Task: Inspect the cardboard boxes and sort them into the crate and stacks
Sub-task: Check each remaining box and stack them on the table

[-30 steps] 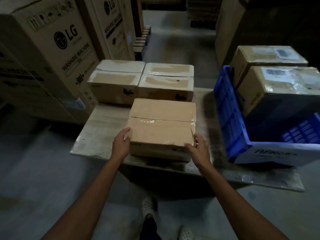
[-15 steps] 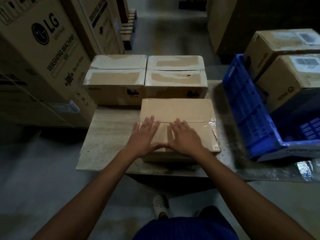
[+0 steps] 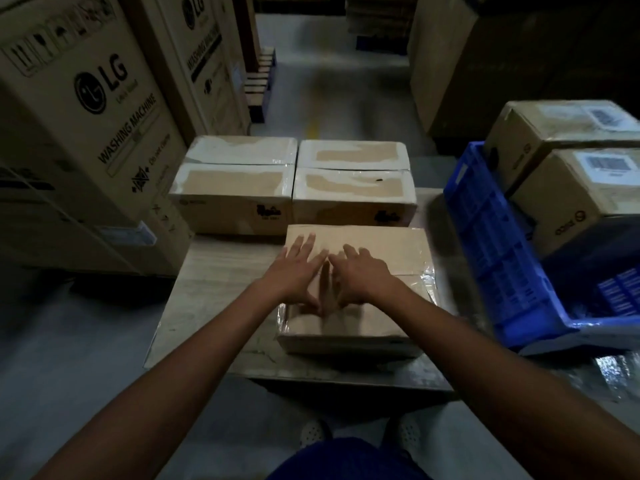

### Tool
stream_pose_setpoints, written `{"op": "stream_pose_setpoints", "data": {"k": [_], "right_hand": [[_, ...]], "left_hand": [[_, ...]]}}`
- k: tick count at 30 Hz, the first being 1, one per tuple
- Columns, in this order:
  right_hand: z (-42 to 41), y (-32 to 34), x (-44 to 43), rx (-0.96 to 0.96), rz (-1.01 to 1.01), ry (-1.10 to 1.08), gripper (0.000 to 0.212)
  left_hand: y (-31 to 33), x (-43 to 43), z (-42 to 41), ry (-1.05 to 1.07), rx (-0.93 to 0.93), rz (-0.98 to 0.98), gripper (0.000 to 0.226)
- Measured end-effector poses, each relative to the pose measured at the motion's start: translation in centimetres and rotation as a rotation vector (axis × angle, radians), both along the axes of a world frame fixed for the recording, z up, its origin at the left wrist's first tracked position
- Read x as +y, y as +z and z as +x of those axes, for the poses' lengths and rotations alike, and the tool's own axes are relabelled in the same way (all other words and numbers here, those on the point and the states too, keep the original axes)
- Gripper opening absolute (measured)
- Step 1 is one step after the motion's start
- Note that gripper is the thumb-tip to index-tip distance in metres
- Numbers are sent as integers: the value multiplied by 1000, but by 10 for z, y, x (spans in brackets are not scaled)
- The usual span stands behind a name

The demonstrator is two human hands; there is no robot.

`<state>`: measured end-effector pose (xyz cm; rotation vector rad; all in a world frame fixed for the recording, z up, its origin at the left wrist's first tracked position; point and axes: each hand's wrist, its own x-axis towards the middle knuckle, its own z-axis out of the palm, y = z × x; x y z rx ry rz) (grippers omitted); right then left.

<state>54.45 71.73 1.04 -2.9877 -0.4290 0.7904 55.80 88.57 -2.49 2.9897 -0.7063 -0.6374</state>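
Note:
A taped brown cardboard box (image 3: pixel 394 247) lies on the low grey table (image 3: pixel 214 278) in front of me. My left hand (image 3: pixel 298 268) and my right hand (image 3: pixel 363 275) lie flat on its top side by side, fingers straight and spread, pointing away from me. Behind it two more taped boxes stand side by side, the left box (image 3: pixel 235 192) and the right box (image 3: pixel 353 188). A blue plastic crate (image 3: pixel 491 244) stands at the right on the table, with two labelled boxes (image 3: pixel 581 188) in or behind it.
Tall LG washing machine cartons (image 3: pixel 90 133) line the left side. Large dark cartons (image 3: pixel 485 57) stand at the back right. A grey floor aisle (image 3: pixel 329 81) runs away between them. My feet in light shoes (image 3: pixel 311 433) stand at the table's near edge.
My hands let go of the box's near corners and came onto its top. Since half a second ago they have slid further away from me across the lid.

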Motion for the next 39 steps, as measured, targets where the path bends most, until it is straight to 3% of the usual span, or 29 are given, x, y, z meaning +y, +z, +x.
{"op": "stream_pose_setpoints", "data": {"k": [3, 6, 11, 15, 25, 33, 39], "right_hand": [[20, -18, 8, 150, -6, -28, 122], [24, -27, 7, 172, -20, -26, 127], [23, -17, -1, 97, 31, 16, 111], [36, -20, -21, 63, 20, -79, 120], [38, -17, -47, 31, 22, -77, 104], [41, -14, -80, 45, -55, -142, 113], [30, -12, -96, -14, 43, -163, 95]], "left_hand": [[-5, 1, 12, 50, 115, 31, 132], [-5, -7, 15, 65, 133, 66, 137], [6, -24, 24, 81, 150, 49, 137], [1, -39, 35, 74, 136, 14, 137], [-6, -51, 42, 97, 197, 3, 142], [-9, -83, 43, 43, 192, 1, 138], [-4, -94, 42, 8, 212, -16, 130]]}}
